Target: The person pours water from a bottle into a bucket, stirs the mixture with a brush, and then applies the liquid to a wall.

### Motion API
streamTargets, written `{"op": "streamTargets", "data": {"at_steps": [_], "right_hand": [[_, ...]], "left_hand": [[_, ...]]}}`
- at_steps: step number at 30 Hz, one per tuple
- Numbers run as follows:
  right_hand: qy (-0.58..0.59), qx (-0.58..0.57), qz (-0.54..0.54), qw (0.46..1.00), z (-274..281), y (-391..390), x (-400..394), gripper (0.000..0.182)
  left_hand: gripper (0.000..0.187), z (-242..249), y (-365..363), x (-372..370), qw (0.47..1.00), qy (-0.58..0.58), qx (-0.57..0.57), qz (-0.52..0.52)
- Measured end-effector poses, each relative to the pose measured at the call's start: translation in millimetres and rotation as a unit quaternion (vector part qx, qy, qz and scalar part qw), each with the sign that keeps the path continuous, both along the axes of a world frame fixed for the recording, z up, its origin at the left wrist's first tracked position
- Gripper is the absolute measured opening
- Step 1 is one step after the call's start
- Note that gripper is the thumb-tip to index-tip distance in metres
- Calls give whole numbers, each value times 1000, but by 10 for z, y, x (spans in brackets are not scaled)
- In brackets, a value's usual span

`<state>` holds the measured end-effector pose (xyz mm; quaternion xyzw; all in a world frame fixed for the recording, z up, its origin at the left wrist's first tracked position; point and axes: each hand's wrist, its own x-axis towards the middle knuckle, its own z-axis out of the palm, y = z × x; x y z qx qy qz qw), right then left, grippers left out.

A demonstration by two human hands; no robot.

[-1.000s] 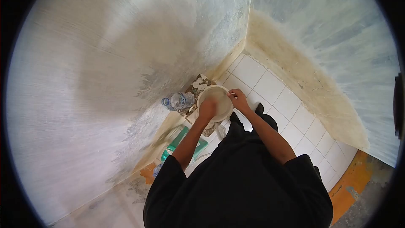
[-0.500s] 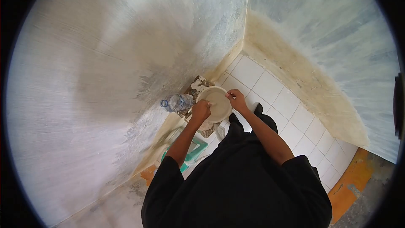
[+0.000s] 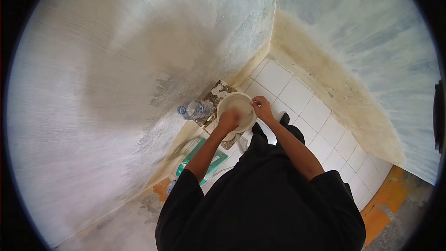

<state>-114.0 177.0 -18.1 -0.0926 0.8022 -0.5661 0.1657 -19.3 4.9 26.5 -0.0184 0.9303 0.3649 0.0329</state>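
Note:
A pale round tub [image 3: 248, 122] with beige-grey contents sits on a worn, stained block [image 3: 221, 87]. My left hand [image 3: 228, 120] reaches over the inside of the tub. Its fingers are smeared by motion, so I cannot make out what they hold. My right hand [image 3: 262, 108] is closed on the tub's right rim, thumb and fingers pinched together. Left of the tub, a clear plastic bottle [image 3: 199, 109] with a blue neck ring leans over the block's edge.
A rough grey-blue wall [image 3: 125, 88] rises at the left and meets another wall [image 3: 357, 46] in a corner. White floor tiles [image 3: 316, 116] lie at the right. A green-and-clear item [image 3: 217, 161] stands below the block, partly behind my left forearm.
My left hand has moved down and slightly right, farther over the tub, and is now blurred. My right hand stays on the rim.

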Motion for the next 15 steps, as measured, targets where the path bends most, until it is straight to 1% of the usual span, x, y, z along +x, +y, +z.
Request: {"op": "streamTargets", "data": {"at_steps": [1,4,6,10,13,15], "right_hand": [[4,1,0,1000,-17,-14,-2,21],[14,-2,-5,1000,-43,-6,3,20],[23,-17,-11,1000,-48,-16,7,18],[25,11,7,1000,-26,6,-11,19],[31,17,11,999,-22,4,-18,19],[31,9,11,999,-13,5,-17,18]], "left_hand": [[15,11,-28,28,1000,-18,-1,-9],[16,70,-122,115,994,-96,24,39],[16,74,-195,123,994,-86,-21,64],[15,59,-209,82,989,-56,-84,111],[14,20,-163,10,985,16,-107,132],[15,-13,-149,-42,985,26,-101,138]]}}
